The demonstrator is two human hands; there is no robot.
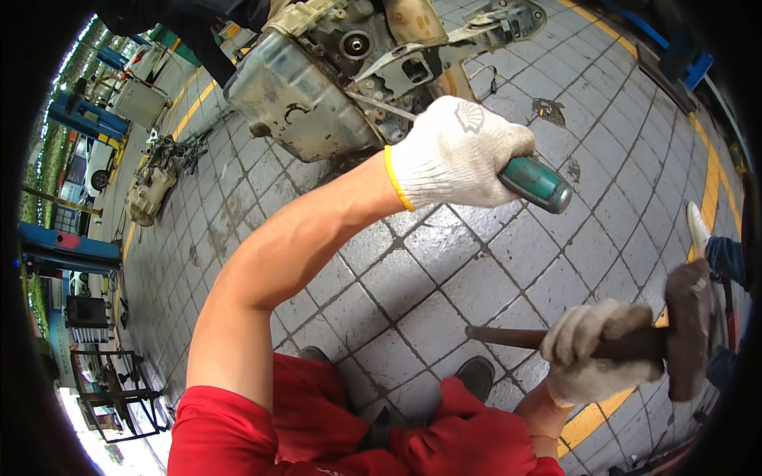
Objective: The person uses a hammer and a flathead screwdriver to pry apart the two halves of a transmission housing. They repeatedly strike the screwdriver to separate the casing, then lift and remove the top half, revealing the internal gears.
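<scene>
My left hand (pixel 464 155), in a white knit glove with a yellow cuff, is closed round the green handle of a large screwdriver (pixel 536 184). The thin metal blade reaches up-left to the seam between the engine's grey oil pan (pixel 298 91) and its block (pixel 397 75); I cannot tell how far the tip is in. At the lower right my right hand (pixel 595 353), in a dirtier glove, is wrapped round the wooden handle of a hammer (pixel 686 332). The hammer's heavy rusty head points right, well apart from the screwdriver.
A dirty engine part (pixel 151 186) lies on the tiled floor at left. Blue lift posts (pixel 67 246) and a black metal frame cart (pixel 119 393) stand along the left side. Another person's white shoe (pixel 698 226) is at right, and dark clothing (pixel 194 36) shows behind the engine.
</scene>
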